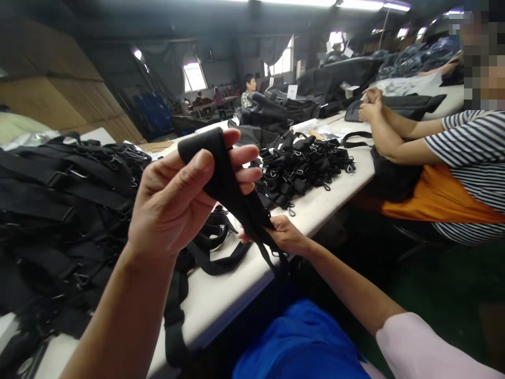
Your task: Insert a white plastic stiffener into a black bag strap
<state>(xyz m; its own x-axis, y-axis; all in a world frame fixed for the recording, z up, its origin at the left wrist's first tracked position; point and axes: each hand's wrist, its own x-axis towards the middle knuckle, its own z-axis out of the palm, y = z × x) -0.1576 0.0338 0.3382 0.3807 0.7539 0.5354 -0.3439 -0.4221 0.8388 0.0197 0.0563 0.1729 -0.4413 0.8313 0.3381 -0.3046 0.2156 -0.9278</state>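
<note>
Pinched shut on the folded top of a flat black woven strap (pixel 225 181) at frame centre: left hand (pixel 173 202). Clamped on its lower end, over the white table's edge (pixel 221 300): right hand (pixel 286 235). Beyond, heap of black metal-clipped straps (pixel 303 163); at right, striped-shirted co-worker (pixel 469 158).

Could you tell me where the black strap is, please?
In the head view the black strap is held up at centre, upper end in the left hand, lower end in the right hand, above the edge of the white table.
</note>
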